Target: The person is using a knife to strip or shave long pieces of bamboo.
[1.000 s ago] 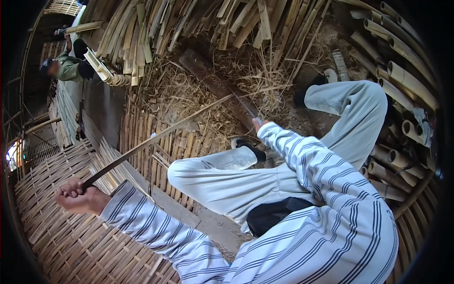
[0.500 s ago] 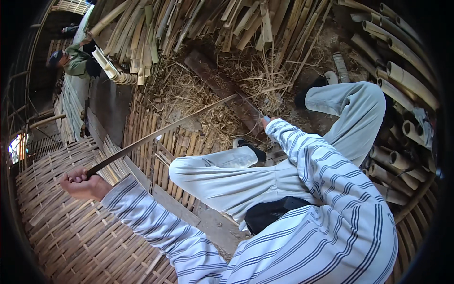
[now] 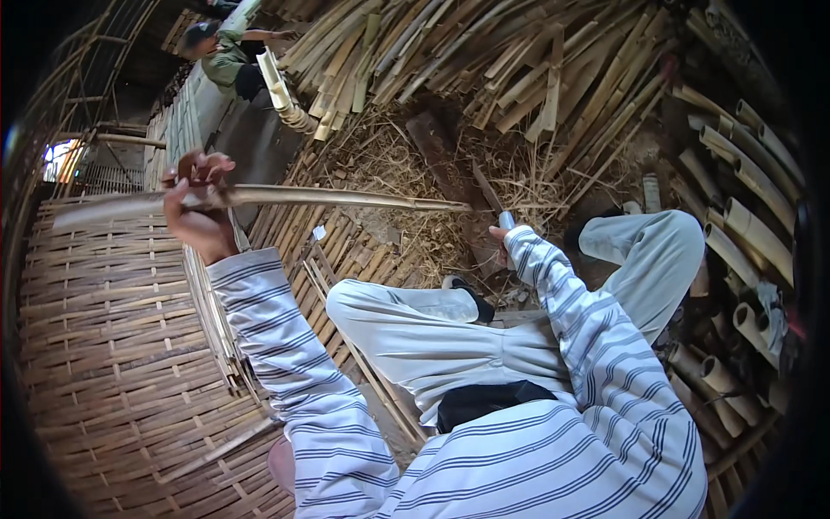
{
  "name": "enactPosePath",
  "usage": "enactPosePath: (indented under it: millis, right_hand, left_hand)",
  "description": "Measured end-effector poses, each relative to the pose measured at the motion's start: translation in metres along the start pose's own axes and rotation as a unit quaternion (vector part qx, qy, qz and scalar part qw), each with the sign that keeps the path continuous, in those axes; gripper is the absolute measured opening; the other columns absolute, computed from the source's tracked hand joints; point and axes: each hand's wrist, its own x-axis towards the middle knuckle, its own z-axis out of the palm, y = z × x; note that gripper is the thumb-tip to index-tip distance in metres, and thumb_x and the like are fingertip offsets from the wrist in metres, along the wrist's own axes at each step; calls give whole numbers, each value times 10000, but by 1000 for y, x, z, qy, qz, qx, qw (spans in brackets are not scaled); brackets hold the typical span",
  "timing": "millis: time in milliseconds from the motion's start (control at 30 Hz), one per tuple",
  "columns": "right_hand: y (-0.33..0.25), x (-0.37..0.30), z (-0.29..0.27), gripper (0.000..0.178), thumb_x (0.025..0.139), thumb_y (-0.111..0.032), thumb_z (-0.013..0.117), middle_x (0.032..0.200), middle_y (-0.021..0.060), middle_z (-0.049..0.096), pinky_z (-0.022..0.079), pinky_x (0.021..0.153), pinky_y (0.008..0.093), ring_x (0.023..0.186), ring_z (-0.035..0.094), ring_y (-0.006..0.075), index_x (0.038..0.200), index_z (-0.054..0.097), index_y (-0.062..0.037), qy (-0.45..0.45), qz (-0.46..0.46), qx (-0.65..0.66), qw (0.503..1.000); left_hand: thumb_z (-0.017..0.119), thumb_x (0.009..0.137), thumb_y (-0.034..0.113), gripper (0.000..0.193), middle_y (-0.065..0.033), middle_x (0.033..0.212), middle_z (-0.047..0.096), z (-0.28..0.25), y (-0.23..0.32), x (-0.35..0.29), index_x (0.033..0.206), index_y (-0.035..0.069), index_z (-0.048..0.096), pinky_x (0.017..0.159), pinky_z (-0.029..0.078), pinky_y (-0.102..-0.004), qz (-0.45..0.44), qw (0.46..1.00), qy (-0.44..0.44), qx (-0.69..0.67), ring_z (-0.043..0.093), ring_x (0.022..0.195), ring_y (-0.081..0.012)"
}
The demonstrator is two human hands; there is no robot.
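My left hand (image 3: pixel 201 212) is closed round a long bamboo strip (image 3: pixel 346 198), its fingers curled over the top and slightly blurred. The strip lies nearly level, sticking out left past the hand and narrowing rightward to a dark wooden board (image 3: pixel 437 147). Beside that thin end, my right hand (image 3: pixel 500 246) grips a knife by its pale handle (image 3: pixel 507 221). The knife's blade (image 3: pixel 488 188) points up and left over the board; I cannot tell whether it touches the strip. My right sleeve hides part of the right hand.
Curled shavings (image 3: pixel 367 177) surround the board. Split bamboo strips (image 3: pixel 415 60) are heaped at the far side, cut bamboo poles (image 3: pixel 756 235) stacked at right. A woven bamboo panel (image 3: pixel 104 346) covers the left. Another person (image 3: pixel 226 65) in green is at upper left, near a split bamboo piece (image 3: pixel 277 85).
My left hand has moved up and right, now holding farther along the strip, which projects behind it. The strip has turned from slanting to nearly level. The view has shifted; the right hand keeps the knife.
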Motion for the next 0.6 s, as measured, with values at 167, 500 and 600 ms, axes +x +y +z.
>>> enactPosePath:
  millis: [167, 500, 600]
  right_hand:
    - [-40, -91, -11, 328, 755, -280, 699, 505, 21, 416, 366, 362, 332, 377, 419, 168, 704, 458, -63, 43, -81, -22, 996]
    - [-29, -96, -81, 285, 770, -268, 661, 543, 21, 406, 399, 365, 355, 384, 416, 164, 788, 449, -78, 55, -20, 163, 985]
    - [-26, -79, -90, 284, 768, -276, 658, 537, 13, 397, 406, 385, 358, 397, 415, 156, 764, 438, -96, 39, 20, 209, 977]
  left_hand:
    - [527, 864, 232, 201, -106, 867, 585, -26, 13, 8, 906, 38, 498, 737, 491, -384, -112, 960, 10, 257, 618, 792, -250]
    - [639, 756, -13, 361, -151, 1065, 535, -79, 21, -18, 1033, 64, 420, 911, 434, -374, -150, 937, -290, 125, 535, 1064, -273]
    - [637, 766, -10, 310, -140, 1018, 555, -82, 15, -17, 991, 77, 442, 890, 450, -363, -142, 948, -237, 158, 540, 1059, -273]
